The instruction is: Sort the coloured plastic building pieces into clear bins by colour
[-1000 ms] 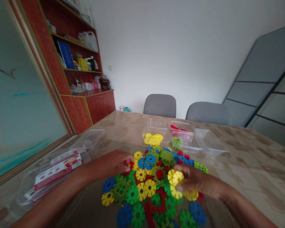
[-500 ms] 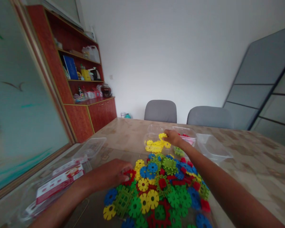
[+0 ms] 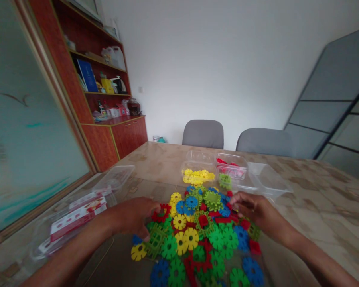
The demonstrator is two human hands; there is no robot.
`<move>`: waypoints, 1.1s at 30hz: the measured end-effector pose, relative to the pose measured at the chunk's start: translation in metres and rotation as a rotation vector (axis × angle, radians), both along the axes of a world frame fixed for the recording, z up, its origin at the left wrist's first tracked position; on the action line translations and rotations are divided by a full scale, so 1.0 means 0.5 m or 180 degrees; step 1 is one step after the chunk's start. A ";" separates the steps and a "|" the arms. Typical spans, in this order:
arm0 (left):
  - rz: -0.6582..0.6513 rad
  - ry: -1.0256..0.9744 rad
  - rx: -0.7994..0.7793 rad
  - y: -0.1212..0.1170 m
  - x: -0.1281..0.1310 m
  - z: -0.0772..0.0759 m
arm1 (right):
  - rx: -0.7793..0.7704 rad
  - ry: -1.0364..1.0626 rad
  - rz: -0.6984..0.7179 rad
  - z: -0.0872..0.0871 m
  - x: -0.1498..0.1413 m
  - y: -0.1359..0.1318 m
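Observation:
My left hand (image 3: 134, 217) is at the left side of a heap of plastic building pieces, its thumb and fingers apart. Beside its fingertips lies a red toothed square piece (image 3: 161, 213), and near the thumb an olive-green grid square (image 3: 156, 240). Over the right side of the heap, my right hand (image 3: 255, 209) has loosely curved fingers, apart from the thumb, close to small red and blue pieces. Yellow notched discs (image 3: 191, 239), green notched discs (image 3: 217, 237) and blue notched discs (image 3: 159, 273) make up much of the heap.
Behind the heap stand clear plastic boxes: one with yellow discs (image 3: 199, 175), one with red pieces (image 3: 231, 167), one with a light-green piece (image 3: 225, 181). A clear tray (image 3: 269, 179) is at right. Clear lids and red-white packaging (image 3: 77, 219) lie at left.
My right hand carried yellow discs to the yellow box, let them go there and came back to the heap. My left hand opened, and the red piece now lies beside its fingers.

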State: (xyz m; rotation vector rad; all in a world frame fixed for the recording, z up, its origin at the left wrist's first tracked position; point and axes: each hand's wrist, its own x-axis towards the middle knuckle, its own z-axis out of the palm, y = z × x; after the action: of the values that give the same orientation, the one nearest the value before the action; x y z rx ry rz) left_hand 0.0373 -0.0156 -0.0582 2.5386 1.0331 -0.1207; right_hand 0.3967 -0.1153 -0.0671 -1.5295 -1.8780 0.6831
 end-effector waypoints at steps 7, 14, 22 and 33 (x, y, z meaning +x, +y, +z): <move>-0.0027 -0.0216 -0.0121 -0.037 0.060 -0.017 | -0.0048 -0.0127 0.0014 -0.029 0.018 -0.081; -0.0387 -0.0885 -0.0470 -0.072 0.100 -0.014 | 0.0194 -0.0381 0.0246 -0.031 -0.019 -0.080; -0.0497 -0.0730 0.0124 -0.055 0.082 0.007 | 0.0571 -0.0562 0.0370 -0.049 -0.065 -0.083; -0.1212 -0.0379 -0.0152 -0.146 0.105 -0.008 | 0.0800 -0.1519 0.0333 -0.081 -0.127 -0.074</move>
State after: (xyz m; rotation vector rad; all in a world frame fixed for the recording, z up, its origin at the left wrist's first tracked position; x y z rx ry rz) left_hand 0.0900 -0.0887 -0.0622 2.6327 0.4886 -0.0955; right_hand 0.3330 -0.1525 -0.1079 -1.5275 -2.3024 0.1129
